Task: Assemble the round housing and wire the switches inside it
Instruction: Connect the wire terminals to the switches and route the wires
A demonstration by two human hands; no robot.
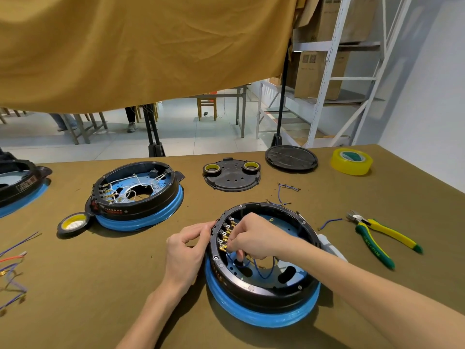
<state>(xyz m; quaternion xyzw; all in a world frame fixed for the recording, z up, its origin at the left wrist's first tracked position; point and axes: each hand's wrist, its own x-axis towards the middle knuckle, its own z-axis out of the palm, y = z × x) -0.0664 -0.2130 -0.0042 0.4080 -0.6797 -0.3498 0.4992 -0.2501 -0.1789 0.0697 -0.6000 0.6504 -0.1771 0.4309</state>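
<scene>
Olive-cloth desk (pixel 125 285) is sitting under a hanging tan drape (pixel 141 46), w/ white shelving and cartons at rear right; round housing (pixel 264 293), black ring on a blue base, is lying near the front edge at centre. Left hand (pixel 187 250) is coming in from lower left, forearm angled up, fingers curled and gripping the housing's outer wall at its left side. Right hand (pixel 256 238) is reaching across from lower right, forearm passing over the rim, wrist bent down inside the ring; fingertips are pinching at the lowest brass terminal of the switches (pixel 226 235), a row mounted on the inner left wall; can't tell exactly what's pinched, likely the end of the blue wire (pixel 261 270) looping over the floor of the housing. Second housing (pixel 137 195), already wired in white, is sitting to the rear left; pliers (pixel 377 238) w/ green-yellow grips are lying well to the right; yellow tape roll (pixel 351 161) is at rear right.
</scene>
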